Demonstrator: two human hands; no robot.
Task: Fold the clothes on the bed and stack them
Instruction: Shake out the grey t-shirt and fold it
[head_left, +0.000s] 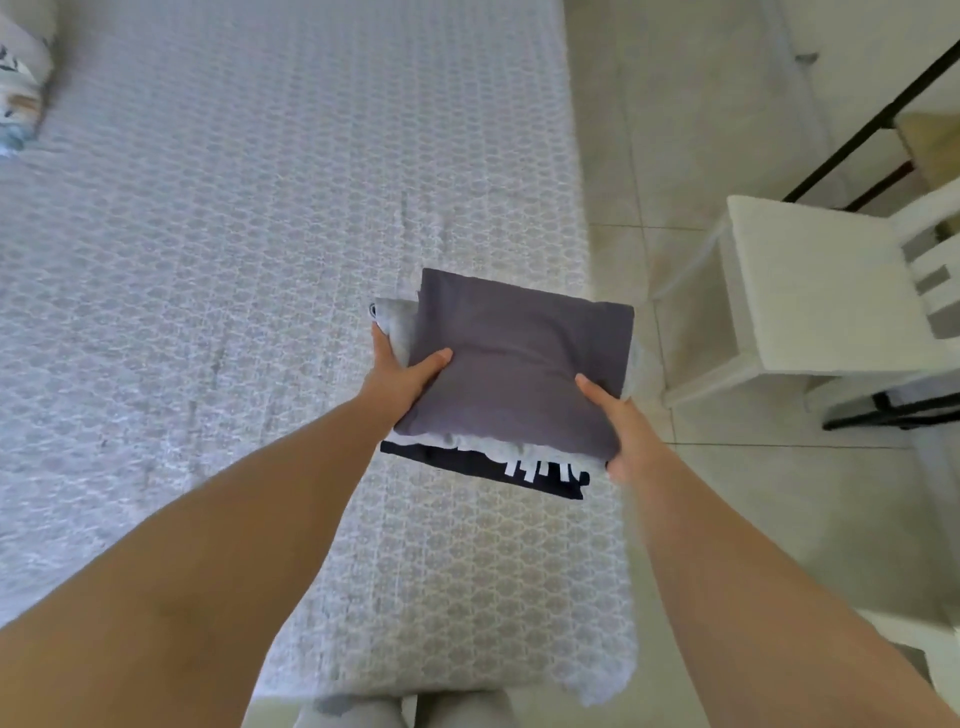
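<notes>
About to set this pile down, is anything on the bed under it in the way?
Nothing visible. Left hand and right hand hold the folded stack over bare bedspread near its right edge.

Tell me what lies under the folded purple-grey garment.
Under the purple-grey garment lies a light grey piece, then a black garment with white print. Anything deeper is covered.

Bare forearms, no sleeves; light grey trousers (358, 714)
</notes>
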